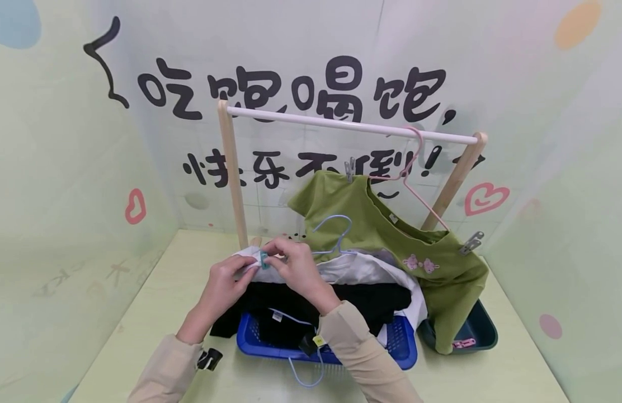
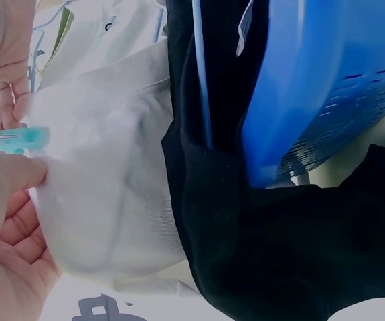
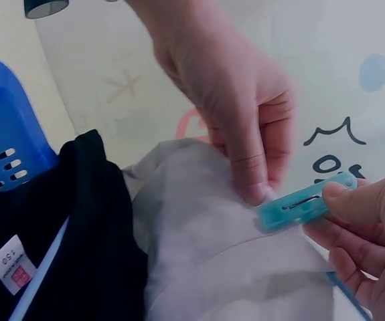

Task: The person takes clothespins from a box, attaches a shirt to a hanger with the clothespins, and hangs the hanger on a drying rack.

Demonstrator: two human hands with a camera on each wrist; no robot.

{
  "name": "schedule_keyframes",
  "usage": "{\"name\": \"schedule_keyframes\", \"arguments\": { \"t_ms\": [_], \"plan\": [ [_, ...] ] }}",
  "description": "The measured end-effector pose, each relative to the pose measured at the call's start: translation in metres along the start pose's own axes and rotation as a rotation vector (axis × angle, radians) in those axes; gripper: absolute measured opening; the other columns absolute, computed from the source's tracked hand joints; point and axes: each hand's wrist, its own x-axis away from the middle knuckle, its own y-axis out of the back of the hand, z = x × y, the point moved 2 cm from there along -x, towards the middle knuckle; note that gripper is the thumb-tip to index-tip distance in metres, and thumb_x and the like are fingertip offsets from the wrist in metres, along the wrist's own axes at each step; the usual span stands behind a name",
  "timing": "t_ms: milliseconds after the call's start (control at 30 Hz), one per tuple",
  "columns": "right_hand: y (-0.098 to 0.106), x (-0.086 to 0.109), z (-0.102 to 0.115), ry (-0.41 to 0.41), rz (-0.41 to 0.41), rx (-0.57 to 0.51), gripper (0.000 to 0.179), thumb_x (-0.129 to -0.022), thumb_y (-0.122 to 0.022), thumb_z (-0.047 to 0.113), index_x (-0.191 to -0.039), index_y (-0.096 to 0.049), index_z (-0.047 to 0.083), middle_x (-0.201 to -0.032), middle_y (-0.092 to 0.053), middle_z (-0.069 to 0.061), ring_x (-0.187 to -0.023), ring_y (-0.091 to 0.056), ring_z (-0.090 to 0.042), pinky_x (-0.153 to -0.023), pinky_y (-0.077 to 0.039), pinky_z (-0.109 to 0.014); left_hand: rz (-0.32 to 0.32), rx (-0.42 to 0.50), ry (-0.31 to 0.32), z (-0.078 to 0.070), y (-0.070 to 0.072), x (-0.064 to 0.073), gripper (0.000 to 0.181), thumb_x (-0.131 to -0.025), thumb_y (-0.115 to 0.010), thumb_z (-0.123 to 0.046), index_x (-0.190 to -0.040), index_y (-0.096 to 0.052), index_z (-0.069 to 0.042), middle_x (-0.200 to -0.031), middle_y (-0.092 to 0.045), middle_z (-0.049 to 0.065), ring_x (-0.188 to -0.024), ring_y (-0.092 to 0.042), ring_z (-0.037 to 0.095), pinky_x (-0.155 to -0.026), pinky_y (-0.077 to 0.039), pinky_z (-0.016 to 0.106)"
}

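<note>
My left hand (image 1: 222,284) pinches a corner of a white garment (image 3: 202,231) between thumb and fingers. Beside it, my right hand (image 1: 302,270) grips a teal clothespin (image 3: 296,202), whose tip sits at the garment's edge close to the left fingertips. The hook of a light purple hanger (image 1: 349,226) rises from the white garment's neckline. In front lies black clothing (image 1: 331,294), spread over a blue basket (image 1: 404,350); a second hanger's hook (image 1: 307,385) pokes out over the basket's front.
A green shirt (image 1: 336,210) hangs tilted from a pink hanger (image 1: 415,145) on the wooden rack's white rod (image 1: 311,120), with grey clothespins (image 1: 473,243) on its shoulders. Under it, a dark green bin (image 1: 484,330) holds a pink clothespin (image 1: 463,342). A black clip (image 1: 209,359) lies at left.
</note>
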Motion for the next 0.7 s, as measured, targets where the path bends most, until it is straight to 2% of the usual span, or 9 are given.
{"name": "schedule_keyframes", "arguments": {
  "t_ms": [133,267,433,600,700],
  "plan": [
    [-0.001,0.001,-0.002,-0.018,0.011,-0.003,0.013,-0.076,-0.071,-0.007,-0.087,-0.065,-0.002,-0.082,-0.069,-0.012,-0.078,-0.067,-0.021,-0.068,-0.051,-0.014,-0.01,0.001,-0.021,0.0,-0.001,0.0,0.018,-0.068,-0.074,0.015,-0.081,-0.066,0.006,-0.078,-0.066,0.014,-0.07,-0.066,0.022,-0.059,-0.055,0.035],
    [-0.001,0.001,-0.002,-0.002,0.042,0.076,0.018,-0.077,-0.072,-0.005,-0.092,-0.065,-0.001,-0.087,-0.069,-0.01,-0.081,-0.067,-0.019,-0.074,-0.052,-0.02,-0.007,0.002,-0.029,0.0,-0.001,0.0,0.016,-0.069,-0.074,0.014,-0.081,-0.066,0.006,-0.077,-0.066,0.014,-0.069,-0.066,0.021,-0.058,-0.055,0.034],
    [-0.002,0.002,-0.003,0.025,0.076,0.152,0.027,-0.077,-0.072,-0.002,-0.103,-0.065,-0.001,-0.093,-0.069,-0.01,-0.085,-0.067,-0.018,-0.078,-0.051,-0.022,0.013,-0.005,-0.01,0.003,0.0,0.001,0.014,-0.071,-0.074,0.011,-0.082,-0.067,0.005,-0.077,-0.066,0.013,-0.069,-0.066,0.019,-0.057,-0.055,0.031],
    [0.0,0.006,-0.001,0.059,0.029,0.172,0.038,-0.075,-0.077,0.001,-0.11,-0.063,-0.002,-0.1,-0.068,-0.012,-0.091,-0.065,-0.02,-0.08,-0.051,-0.021,0.015,-0.012,-0.007,0.005,0.0,0.003,0.014,-0.071,-0.075,0.009,-0.082,-0.067,0.004,-0.078,-0.066,0.011,-0.069,-0.065,0.018,-0.059,-0.054,0.026],
    [0.004,0.01,0.001,0.086,-0.016,0.15,0.038,-0.074,-0.077,0.0,-0.108,-0.063,-0.003,-0.1,-0.067,-0.013,-0.091,-0.064,-0.021,-0.079,-0.051,-0.02,0.014,-0.009,-0.004,0.006,0.0,0.003,0.014,-0.071,-0.075,0.009,-0.082,-0.067,0.003,-0.077,-0.066,0.011,-0.069,-0.065,0.017,-0.06,-0.054,0.025]
  ]
}}
